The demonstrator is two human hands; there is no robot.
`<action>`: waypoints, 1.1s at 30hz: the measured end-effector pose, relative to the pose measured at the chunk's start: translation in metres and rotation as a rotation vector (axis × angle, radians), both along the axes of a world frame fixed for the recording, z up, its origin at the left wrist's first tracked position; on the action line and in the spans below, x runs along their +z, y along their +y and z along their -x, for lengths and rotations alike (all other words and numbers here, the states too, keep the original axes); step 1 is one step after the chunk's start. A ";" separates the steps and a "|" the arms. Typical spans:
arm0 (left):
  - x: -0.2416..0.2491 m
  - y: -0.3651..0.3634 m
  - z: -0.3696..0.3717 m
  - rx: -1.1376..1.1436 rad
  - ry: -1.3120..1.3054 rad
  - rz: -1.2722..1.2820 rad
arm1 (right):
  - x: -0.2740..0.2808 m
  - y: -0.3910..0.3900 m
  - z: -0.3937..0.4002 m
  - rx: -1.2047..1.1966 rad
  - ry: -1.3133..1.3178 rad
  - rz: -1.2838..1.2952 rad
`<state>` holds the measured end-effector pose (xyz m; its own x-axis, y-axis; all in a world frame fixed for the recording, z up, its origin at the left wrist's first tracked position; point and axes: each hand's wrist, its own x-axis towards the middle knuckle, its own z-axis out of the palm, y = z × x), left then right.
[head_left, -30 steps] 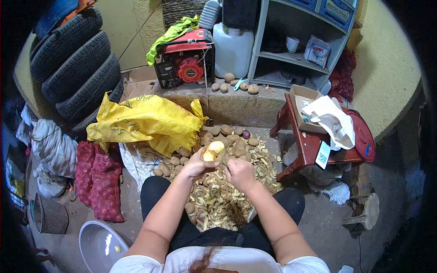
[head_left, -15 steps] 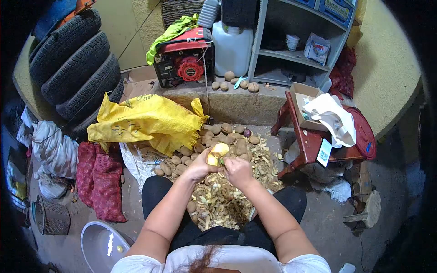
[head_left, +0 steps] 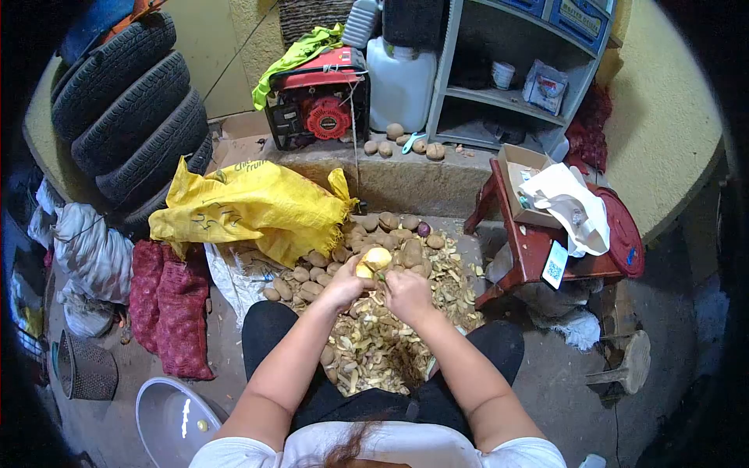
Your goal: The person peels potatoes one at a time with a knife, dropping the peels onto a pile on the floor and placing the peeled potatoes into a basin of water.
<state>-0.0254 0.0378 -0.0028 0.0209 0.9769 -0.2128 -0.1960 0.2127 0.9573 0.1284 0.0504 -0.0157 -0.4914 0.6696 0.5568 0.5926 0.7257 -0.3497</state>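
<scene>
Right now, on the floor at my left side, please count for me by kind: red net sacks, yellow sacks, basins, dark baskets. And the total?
Red net sacks: 2
Yellow sack: 1
Basin: 1
Dark basket: 1
Total: 5

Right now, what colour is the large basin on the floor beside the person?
The basin is pale greyish-lilac, seen best in the current head view.

Sack [head_left: 250, 204]: yellow, dark lettering. Generator [head_left: 326, 105]: red and black. Mesh bags [head_left: 181, 316]: purplish red. Jerrycan [head_left: 400, 86]: translucent white. Stool [head_left: 524, 246]: dark red. Card [head_left: 555, 264]: white, blue-toned square code pattern. Peeled potato [head_left: 378, 258]: pale yellow. Tyres [head_left: 136, 109]: black, treaded.
</scene>
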 end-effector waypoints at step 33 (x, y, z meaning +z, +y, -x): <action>0.008 -0.005 0.007 -0.074 -0.288 0.140 | 0.007 0.005 -0.003 -0.071 0.011 0.152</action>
